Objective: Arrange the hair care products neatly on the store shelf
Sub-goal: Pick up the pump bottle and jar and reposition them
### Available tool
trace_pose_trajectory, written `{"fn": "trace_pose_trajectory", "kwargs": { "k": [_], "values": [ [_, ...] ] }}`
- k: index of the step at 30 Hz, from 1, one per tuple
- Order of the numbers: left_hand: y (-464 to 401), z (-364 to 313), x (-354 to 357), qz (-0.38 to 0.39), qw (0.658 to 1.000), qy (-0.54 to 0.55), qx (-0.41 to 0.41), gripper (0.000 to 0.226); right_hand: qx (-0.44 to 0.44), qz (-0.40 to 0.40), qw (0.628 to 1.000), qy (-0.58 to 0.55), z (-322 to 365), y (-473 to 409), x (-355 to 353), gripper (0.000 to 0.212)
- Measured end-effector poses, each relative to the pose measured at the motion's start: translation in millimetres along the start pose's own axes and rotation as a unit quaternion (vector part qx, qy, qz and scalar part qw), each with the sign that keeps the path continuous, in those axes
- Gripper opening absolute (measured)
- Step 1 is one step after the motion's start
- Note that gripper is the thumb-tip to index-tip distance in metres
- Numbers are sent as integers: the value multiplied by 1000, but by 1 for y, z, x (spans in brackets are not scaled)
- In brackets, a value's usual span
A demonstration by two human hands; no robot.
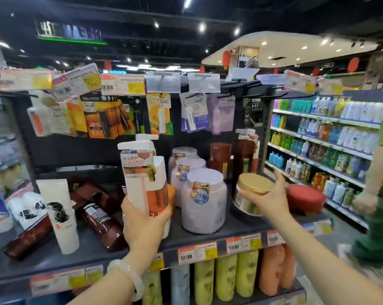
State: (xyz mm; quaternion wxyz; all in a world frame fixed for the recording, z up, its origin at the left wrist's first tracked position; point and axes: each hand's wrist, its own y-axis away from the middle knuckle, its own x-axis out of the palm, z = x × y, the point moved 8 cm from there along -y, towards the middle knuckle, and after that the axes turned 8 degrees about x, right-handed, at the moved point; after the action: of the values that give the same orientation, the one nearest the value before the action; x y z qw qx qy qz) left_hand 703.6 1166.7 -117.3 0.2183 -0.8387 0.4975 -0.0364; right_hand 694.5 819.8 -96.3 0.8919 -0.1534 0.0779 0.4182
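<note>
Left hand (145, 225) grips pump bottle (145, 172) labelled "LUXURIOUS REPAIRING"; right hand (266, 200) grasps gold-lidded jar (251, 193) above shelf (208, 236); "MEN" sign (257, 105) behind.

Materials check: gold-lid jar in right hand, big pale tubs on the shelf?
Gold-lid jar: lid looks like metallic-finish plastic, it shows a soft sheen; the body is blurred, can't tell. Pale tubs: probably matte, slightly translucent plastic, with faint moulded ribs and foil-look labels.

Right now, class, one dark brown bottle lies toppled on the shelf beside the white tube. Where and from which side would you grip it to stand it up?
Grip the brown bottle around its mid-body, from above. It lies flat with its upper side bare, while the white tube crowds its left side.
</note>
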Motion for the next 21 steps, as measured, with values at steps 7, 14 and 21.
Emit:
{"fn": "trace_pose_trajectory", "kwargs": {
  "k": [7,14,21],
  "values": [
    [0,7,-3,-10,1000,13,-6,85,19,22,998,63,-31,9,32,114],
    [-9,-3,-13,-14,999,25,14,84,-126,-5,992,29,50,37,13,92],
    [-24,-12,-34,2,998,40,42,81,-233,248,932,126,124,110,147,62]
  ]
}}
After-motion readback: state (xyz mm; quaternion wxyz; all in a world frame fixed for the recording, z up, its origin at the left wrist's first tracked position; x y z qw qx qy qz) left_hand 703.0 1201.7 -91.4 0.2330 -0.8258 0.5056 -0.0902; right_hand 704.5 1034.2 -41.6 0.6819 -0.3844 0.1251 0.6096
